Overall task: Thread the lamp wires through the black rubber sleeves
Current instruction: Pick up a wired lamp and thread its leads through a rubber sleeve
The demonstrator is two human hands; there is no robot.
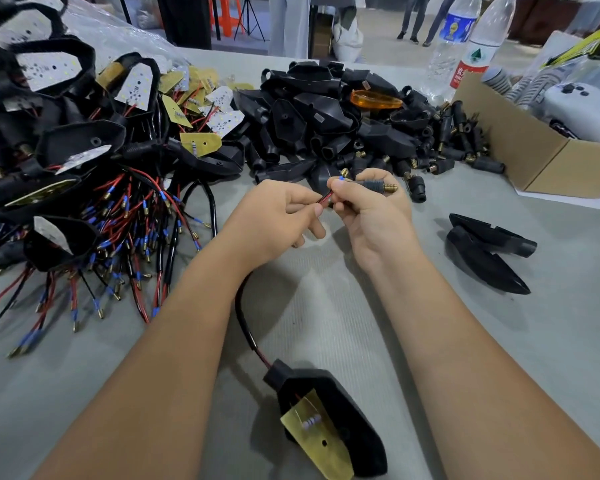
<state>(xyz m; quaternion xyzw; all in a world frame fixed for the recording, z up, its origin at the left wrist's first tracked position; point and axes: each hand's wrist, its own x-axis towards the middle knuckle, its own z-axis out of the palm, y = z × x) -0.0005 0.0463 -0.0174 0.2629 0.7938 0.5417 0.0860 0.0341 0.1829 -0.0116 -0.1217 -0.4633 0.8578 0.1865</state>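
Nearest the camera, a black lamp housing (329,415) lies on the grey table (326,317) with a yellow circuit board (317,441) tilted out of its open side. From its neck a black-jacketed cable (245,320) curves up the table and passes under the left wrist. Above it the two hands meet over the middle of the table. The left hand (274,216) has its fingers curled, thumb and forefinger pinching the red and black lamp wires (325,199) just short of their ends. The right hand (368,211) is curled too, its fingertips gripping a ribbed black rubber sleeve (373,185) with a brass threaded end (390,188) that points right (a blue-tipped terminal shows at the fingertips, right beside the sleeve's near opening; whether a wire is already inside I cannot tell). To the right of the hands two empty black shells (485,251) lie together on the table. To the left sprawls a heap of wired lamps (84,188), their red and black leads ending in blue and brass terminals. Beyond the hands sits a pile of more black housings (312,112) with one orange lens (376,99) on top, and loose sleeves (458,147) scattered toward a cardboard box (534,157). Farthest back stand two plastic water bottles (465,43).
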